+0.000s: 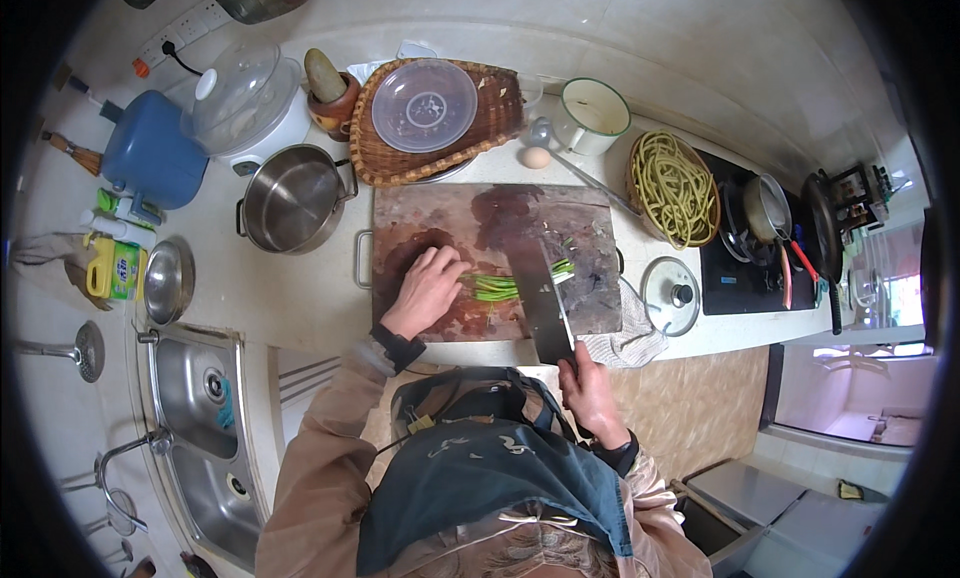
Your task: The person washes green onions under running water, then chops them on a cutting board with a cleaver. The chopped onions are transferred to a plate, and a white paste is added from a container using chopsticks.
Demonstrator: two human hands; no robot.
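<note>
A bunch of thin green stalks (495, 287), perhaps scallions or chives, lies across a stained wooden cutting board (435, 210). My left hand (431, 289) is on the stalks' left end, its fingers curled over and pressing them to the board. Around the handle of a broad cleaver (547, 300), my right hand (590, 394) is closed. The blade crosses the bunch near its right part and hides some of it. Short cut pieces (562, 270) lie just right of the blade, with small bits scattered farther up the board.
Left of the board stands a steel pot (292, 199). Behind it are a woven basket (420, 169) with a plastic lid, an egg (535, 158) and an enamel mug (592, 116). At right are a basket of long beans (673, 191), a glass lid (670, 296) and a cooktop (739, 293).
</note>
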